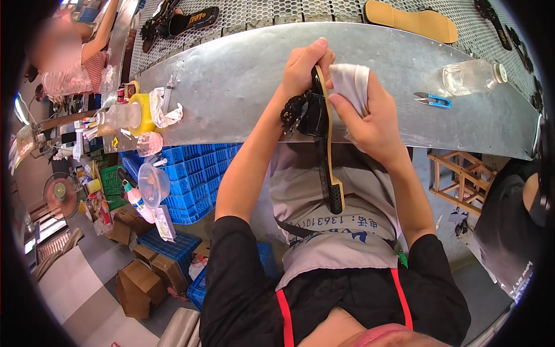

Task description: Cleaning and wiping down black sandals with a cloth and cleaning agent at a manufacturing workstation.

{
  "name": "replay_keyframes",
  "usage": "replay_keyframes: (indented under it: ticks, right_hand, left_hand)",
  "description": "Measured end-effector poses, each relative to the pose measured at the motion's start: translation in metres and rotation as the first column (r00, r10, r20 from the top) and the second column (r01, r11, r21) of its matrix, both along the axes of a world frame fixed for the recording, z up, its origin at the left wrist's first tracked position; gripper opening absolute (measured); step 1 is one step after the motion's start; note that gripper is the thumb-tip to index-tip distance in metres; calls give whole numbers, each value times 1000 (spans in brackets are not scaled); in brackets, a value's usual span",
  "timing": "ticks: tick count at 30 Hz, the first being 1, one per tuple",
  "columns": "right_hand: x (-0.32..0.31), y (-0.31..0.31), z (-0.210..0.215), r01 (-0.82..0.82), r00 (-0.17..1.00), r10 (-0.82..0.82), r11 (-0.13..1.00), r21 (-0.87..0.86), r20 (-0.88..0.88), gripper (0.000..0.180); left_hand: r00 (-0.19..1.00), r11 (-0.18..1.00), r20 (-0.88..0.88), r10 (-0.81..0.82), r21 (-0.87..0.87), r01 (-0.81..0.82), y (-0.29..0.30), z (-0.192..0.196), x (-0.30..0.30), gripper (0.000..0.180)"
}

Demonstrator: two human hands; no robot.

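Black short-sleeved shirt (243,289) with red vertical stripes, grey apron (324,231) with printed lettering, bare forearms

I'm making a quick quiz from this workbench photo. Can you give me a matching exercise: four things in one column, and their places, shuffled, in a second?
Things:
1. sandal
2. white cloth
3. blue snips
4. clear bottle

Places:
A. lying on the metal table, right of the hands
B. gripped at its top end by the left hand
C. on its side near the table's far right
D. bunched in the right hand, against the sole

Pairs: 1-B, 2-D, 3-A, 4-C
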State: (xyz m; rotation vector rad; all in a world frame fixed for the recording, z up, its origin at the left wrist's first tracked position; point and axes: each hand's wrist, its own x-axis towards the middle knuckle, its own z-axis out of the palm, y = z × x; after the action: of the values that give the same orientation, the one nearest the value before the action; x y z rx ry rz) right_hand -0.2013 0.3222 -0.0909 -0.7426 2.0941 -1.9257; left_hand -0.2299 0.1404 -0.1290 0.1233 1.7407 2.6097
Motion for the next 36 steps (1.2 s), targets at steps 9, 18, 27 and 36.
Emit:
replay_keyframes:
  ticks: [9, 18, 27, 36]
  right_hand:
    - [-21, 0, -6, -53, 998, 56, 993, -108, 22, 33]
    - [-22, 5, -1, -88, 995, 88, 996, 5, -49, 28]
    - [-22, 1, -5, -48, 998, 45, 996, -82, -36, 23]
    - [-22, 1, -4, -38, 998, 34, 996, -79, -55, 21]
  left_hand:
    - [976, 985, 185, 114, -152, -86, 5, 1, 2, 59]
    - [994, 997, 112, 0, -82, 10, 1, -8, -2, 60]
    - [996, 986, 85, 29, -165, -15, 4, -4, -3, 62]
    - [992, 985, 115, 44, -170, -24, 5, -1, -1, 63]
